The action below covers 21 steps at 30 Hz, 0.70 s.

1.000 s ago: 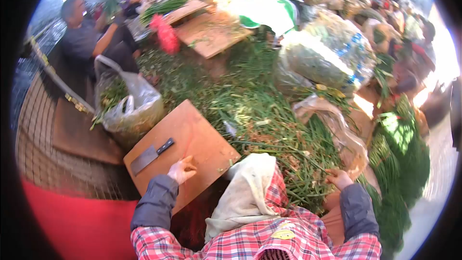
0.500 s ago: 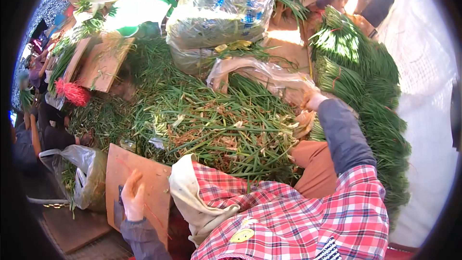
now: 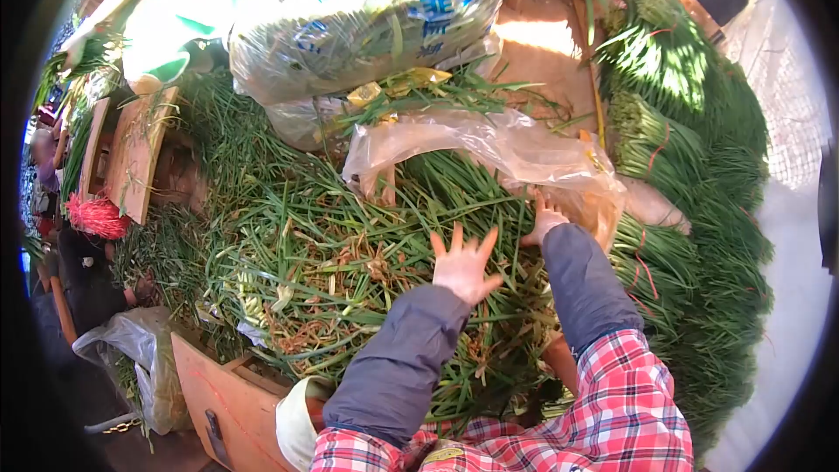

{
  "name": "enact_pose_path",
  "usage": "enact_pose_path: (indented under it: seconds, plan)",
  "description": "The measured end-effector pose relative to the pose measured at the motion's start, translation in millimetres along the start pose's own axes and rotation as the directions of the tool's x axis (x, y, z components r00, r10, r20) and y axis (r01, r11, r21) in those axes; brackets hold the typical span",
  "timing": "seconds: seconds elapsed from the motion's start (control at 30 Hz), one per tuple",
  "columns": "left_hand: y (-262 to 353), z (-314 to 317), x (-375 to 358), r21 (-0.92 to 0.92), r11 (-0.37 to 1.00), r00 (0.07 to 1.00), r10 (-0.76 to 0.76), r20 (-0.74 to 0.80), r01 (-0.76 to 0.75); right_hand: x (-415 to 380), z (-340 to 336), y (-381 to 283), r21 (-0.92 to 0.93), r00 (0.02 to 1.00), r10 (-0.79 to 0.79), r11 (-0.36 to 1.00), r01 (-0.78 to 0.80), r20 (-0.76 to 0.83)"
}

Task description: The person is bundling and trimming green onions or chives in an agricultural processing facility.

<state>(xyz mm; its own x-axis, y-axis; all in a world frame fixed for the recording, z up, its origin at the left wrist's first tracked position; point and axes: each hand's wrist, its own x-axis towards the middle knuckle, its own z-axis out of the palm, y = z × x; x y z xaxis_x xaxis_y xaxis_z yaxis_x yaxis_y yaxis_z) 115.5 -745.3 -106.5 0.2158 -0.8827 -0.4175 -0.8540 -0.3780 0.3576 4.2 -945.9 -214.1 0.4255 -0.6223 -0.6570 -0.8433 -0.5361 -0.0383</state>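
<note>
Your right hand is the nearer hand to the loose plastic bag; it is at the near edge of the film, toward the bag's right end, but you cannot tell whether the fingers pinch it. The bag's long axis runs crosswise, from beyond your right hand out to the left, arching over part of the pile of green stalks. Your left hand is open, fingers spread, over the pile and holding nothing visible; from it, the film lies forward; the tied bundles lie to the right of both hands.
</note>
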Motion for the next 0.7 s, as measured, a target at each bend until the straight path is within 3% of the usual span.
enact_pose_path:
  seconds: [0.03,0.13,0.23,0.37,0.4,0.5,0.53,0.63,0.67,0.7]
  plan:
    - [-3,9,-4,-0.009,0.999,0.939,-0.037,0.343,0.043,-1,3,-9,-0.054,1.0,-0.021,0.998,0.022,0.015]
    - [-16,31,-46,0.09,0.985,0.932,0.105,0.348,-0.144,-2,26,-36,-0.223,0.999,-0.041,0.974,0.043,0.013]
    - [-9,14,-74,0.059,0.972,0.882,0.179,0.437,-0.227,-18,24,-45,-0.172,0.999,-0.023,0.985,0.03,0.046]
    - [-8,23,-91,0.037,0.952,0.873,0.264,0.41,-0.305,-20,10,-35,-0.086,0.969,-0.09,0.99,0.113,0.231]
    - [-7,24,-91,0.035,0.95,0.869,0.268,0.416,-0.31,-17,1,-39,-0.121,0.963,0.001,0.992,0.033,0.271]
    - [-9,33,-95,0.033,0.949,0.902,0.286,0.323,-0.312,-18,54,-49,-0.305,0.998,-0.052,0.95,0.06,0.035]
    - [-9,34,-93,0.04,0.947,0.907,0.293,0.302,-0.32,-23,55,-47,-0.271,0.995,-0.084,0.958,0.097,0.061]
    - [-4,28,-88,0.044,0.945,0.901,0.294,0.318,-0.324,-4,77,-34,-0.24,0.984,-0.095,0.969,0.057,-0.153]
    - [-4,28,-87,0.041,0.95,0.909,0.284,0.306,-0.311,9,94,-27,-0.286,0.936,-0.135,0.958,0.039,-0.325]
    - [-3,30,-90,0.041,0.951,0.911,0.281,0.302,-0.307,15,97,-22,-0.228,0.96,-0.074,0.974,0.01,-0.271]
